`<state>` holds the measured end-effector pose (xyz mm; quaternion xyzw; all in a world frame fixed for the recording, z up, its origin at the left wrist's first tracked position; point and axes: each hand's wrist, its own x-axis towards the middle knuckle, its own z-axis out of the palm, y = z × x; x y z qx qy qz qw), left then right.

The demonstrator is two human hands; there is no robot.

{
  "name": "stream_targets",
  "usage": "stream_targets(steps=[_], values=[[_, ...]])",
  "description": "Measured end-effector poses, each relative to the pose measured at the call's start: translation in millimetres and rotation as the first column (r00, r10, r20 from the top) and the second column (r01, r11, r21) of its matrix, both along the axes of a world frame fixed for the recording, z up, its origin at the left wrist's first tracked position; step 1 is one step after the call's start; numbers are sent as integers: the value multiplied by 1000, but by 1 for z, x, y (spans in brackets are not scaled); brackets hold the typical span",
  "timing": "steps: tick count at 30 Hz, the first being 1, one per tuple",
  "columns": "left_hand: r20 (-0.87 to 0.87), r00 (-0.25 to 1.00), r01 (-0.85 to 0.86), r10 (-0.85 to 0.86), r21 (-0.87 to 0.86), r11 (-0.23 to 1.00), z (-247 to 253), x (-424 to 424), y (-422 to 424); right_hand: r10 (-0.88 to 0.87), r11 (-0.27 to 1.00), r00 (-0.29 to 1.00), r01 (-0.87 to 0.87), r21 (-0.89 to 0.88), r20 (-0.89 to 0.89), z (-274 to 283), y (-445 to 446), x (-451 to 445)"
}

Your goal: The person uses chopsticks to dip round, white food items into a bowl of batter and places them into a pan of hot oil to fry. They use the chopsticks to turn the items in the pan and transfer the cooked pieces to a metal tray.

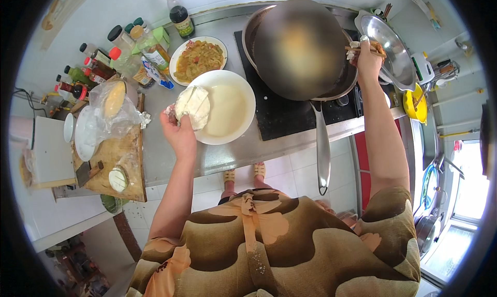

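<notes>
My left hand (179, 136) holds a round, flour-dusted vegetable piece (194, 107) with straight cuts across its face. It is over the left rim of a white bowl (250, 114) of pale, smooth batter (227, 110). My right hand (369, 62) is closed around wooden chopsticks (353, 49) at the right rim of a wok (351, 77); white batter or dough clings to its fingers. Something browned (377, 48) shows by that hand, but I cannot tell what it is. A blur hides most of the wok's inside. The wok's metal handle (322, 149) points towards me.
A plate of cooked vegetables (200, 62) stands behind the bowl, near a soy sauce bottle (181, 19) and several seasoning bottles (128, 62). At left, a wooden board (134, 188) bears a cleaver (88, 172) and a green-edged round piece (118, 179). A steel basin (388, 36) leans at right.
</notes>
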<state>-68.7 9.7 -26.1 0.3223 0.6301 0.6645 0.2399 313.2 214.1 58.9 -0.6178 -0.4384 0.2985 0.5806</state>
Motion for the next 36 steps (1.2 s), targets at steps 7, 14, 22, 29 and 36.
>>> stream_targets(steps=[7,14,22,29,36], values=[[8,1000,2,-2,21,1000,1,2,1,33,998,996,-29,58,-80,0,4,3],[-1,1000,24,-24,-18,1000,0,0,0,4,1000,988,0,20,-156,13,-2,-18],[4,1000,10,-10,-1,1000,3,3,1,65,997,995,-68,43,74,15,10,-50],[-19,1000,14,-14,-4,1000,5,0,-4,-109,994,982,110,-3,-156,24,15,-62],[12,1000,-1,1,31,1000,-5,-4,-2,-77,997,938,65,-49,-337,30,-3,-34]])
